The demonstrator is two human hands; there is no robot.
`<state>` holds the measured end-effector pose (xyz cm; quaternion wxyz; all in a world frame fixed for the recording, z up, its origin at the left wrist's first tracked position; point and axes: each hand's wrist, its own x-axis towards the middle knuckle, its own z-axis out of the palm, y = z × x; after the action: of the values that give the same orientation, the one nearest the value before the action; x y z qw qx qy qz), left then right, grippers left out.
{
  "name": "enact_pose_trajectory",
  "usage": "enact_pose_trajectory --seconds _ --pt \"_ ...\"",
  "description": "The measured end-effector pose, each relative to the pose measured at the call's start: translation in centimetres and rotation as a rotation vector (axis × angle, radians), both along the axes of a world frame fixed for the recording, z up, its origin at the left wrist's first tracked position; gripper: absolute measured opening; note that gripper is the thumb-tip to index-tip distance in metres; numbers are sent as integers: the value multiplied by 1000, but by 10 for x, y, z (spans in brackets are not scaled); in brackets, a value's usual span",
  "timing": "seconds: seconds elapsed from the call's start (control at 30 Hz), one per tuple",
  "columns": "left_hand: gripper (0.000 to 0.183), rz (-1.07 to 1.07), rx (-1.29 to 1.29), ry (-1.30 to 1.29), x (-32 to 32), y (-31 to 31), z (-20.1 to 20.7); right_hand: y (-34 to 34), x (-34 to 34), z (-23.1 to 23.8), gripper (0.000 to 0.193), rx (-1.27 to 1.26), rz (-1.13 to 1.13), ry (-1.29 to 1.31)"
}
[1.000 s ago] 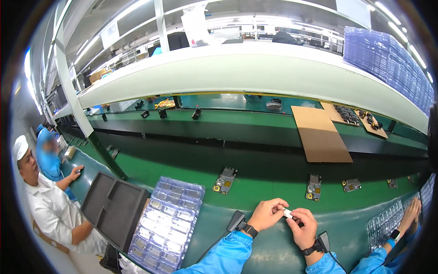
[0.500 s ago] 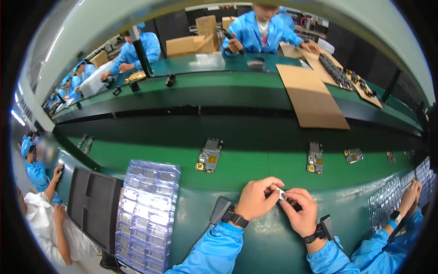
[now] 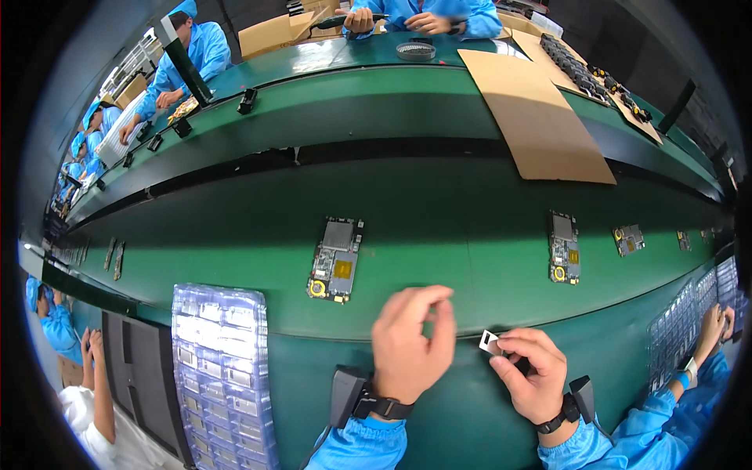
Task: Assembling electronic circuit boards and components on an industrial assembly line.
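Observation:
My right hand (image 3: 539, 372) pinches a small silver-white square plate (image 3: 489, 341) with a dark cutout, between thumb and fingertips over the near green bench. To its left and apart from it, my left hand (image 3: 411, 341) is raised, its thumb and index tips close together. Whatever may sit between those tips is hidden or too small to make out. Beyond the left hand lies a circuit board (image 3: 335, 260) with a grey shield, an amber patch and a yellow ring. A second similar board (image 3: 564, 247) lies farther right on the green belt.
A clear plastic tray (image 3: 223, 376) of small metal pieces stands left, beside a black tray (image 3: 133, 384). Smaller boards (image 3: 629, 240) lie farther right on the belt. Cardboard (image 3: 536, 117) overhangs the far ledge. A co-worker's hands (image 3: 713, 329) are at the right; others work opposite and left.
My hands were together at the small plate; the left has let go and drawn away to the left. The right keeps the plate, and more of it shows. The view has tilted downward.

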<state>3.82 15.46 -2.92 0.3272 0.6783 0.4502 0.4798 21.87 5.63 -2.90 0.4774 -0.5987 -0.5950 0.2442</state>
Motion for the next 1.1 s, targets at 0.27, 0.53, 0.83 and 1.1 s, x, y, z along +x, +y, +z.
enact_pose_trajectory --seconds 0.27,0.53,0.83,1.1 --pt "70 680 -50 786 -58 24 -6 -2 2 -6 27 -54 8 40" --pt "55 467 3 317 -59 30 0 -1 4 6 25 -15 41 -99" --pt "25 -121 -375 -480 -39 26 23 -8 13 13 26 87 41 38" --pt "31 -680 -519 -463 -12 -21 95 -22 21 79 38 571 62 -456"
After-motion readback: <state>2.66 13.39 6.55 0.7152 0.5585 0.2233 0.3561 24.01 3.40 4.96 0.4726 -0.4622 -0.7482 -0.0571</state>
